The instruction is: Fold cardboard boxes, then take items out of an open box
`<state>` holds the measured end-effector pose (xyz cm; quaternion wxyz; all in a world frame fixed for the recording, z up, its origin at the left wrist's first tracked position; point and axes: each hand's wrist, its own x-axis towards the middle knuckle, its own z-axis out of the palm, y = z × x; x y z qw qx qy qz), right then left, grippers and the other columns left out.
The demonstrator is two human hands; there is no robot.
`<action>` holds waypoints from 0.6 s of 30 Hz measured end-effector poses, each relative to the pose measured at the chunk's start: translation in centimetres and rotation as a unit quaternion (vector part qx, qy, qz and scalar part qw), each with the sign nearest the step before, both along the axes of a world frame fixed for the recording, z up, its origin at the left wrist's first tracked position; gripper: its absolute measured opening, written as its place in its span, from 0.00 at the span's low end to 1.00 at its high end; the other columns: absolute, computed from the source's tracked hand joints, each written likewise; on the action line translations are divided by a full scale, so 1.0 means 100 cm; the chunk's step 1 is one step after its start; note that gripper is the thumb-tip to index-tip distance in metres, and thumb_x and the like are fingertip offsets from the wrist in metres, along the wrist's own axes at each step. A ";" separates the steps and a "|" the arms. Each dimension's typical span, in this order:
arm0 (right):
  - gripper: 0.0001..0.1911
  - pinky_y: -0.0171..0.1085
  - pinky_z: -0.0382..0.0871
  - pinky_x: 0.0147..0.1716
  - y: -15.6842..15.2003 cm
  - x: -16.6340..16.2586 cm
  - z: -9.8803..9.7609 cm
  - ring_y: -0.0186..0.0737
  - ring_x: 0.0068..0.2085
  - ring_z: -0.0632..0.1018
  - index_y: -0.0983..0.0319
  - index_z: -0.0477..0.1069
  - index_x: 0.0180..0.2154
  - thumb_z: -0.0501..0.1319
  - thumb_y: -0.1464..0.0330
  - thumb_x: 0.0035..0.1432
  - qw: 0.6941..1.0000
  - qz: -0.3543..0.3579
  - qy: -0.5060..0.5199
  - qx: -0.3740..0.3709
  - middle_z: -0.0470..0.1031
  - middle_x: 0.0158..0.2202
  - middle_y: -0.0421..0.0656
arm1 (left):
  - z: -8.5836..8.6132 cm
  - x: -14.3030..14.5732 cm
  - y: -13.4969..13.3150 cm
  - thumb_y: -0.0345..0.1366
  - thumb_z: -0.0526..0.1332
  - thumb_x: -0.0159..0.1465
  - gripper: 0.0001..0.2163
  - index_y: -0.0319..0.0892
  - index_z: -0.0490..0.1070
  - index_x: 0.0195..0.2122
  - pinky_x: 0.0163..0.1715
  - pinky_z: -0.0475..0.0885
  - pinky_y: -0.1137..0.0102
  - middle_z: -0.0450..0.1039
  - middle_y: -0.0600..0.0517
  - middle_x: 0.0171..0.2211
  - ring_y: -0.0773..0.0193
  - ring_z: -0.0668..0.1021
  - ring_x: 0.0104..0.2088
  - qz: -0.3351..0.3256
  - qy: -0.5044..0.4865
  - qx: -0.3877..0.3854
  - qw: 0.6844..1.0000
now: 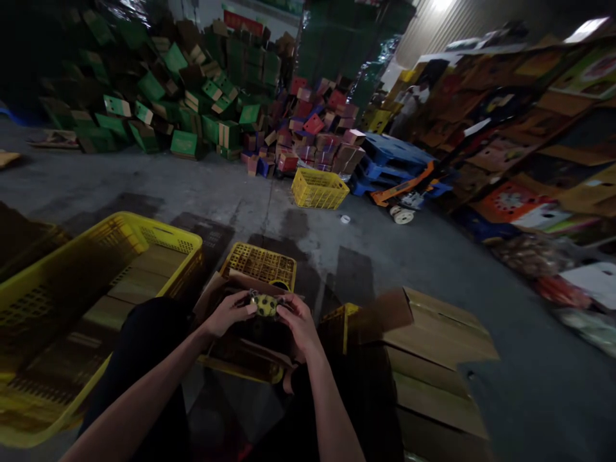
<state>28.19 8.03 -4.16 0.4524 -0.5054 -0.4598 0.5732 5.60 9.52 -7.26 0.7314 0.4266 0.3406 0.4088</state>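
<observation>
Both my hands are closed on the ends of a small yellow item with dark round spots (266, 305); its kind is too dim to make out. My left hand (230, 314) pinches its left end, my right hand (297, 321) its right end. Clear, shiny edges show near the fingertips. Just below the hands is an open cardboard box (210, 296) with a dark interior, its contents hidden in shadow. The box rests on a yellow plastic crate (262, 260) between my knees.
A large yellow crate (166, 234) with cardboard boxes inside stands at left. Open cartons (443, 327) stand at right. Further off are another yellow crate (320, 190), blue pallets (394, 151), an orange pallet jack (409, 183) and heaped green boxes (185, 143).
</observation>
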 end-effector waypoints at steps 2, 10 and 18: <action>0.17 0.44 0.75 0.45 0.001 0.000 0.002 0.49 0.49 0.79 0.55 0.77 0.40 0.71 0.53 0.50 1.000 0.005 -0.007 0.013 0.79 0.51 0.42 | 0.002 -0.001 0.001 0.46 0.72 0.57 0.26 0.41 0.74 0.55 0.54 0.73 0.58 0.78 0.45 0.51 0.50 0.78 0.52 0.011 0.014 0.028 0.999; 0.26 0.48 0.72 0.54 -0.001 -0.008 0.009 0.50 0.54 0.77 0.51 0.75 0.53 0.71 0.55 0.53 0.996 0.079 -0.006 -0.040 0.79 0.53 0.41 | -0.001 -0.006 0.006 0.42 0.73 0.56 0.24 0.43 0.74 0.53 0.57 0.69 0.58 0.78 0.46 0.50 0.52 0.78 0.52 0.041 0.053 0.104 0.992; 0.28 0.50 0.69 0.57 0.002 -0.008 0.005 0.51 0.54 0.77 0.52 0.77 0.51 0.75 0.61 0.46 0.997 0.059 -0.043 0.035 0.79 0.52 0.41 | -0.002 -0.002 0.002 0.42 0.74 0.55 0.34 0.47 0.68 0.62 0.61 0.66 0.56 0.70 0.44 0.61 0.48 0.70 0.62 0.038 0.016 0.051 0.998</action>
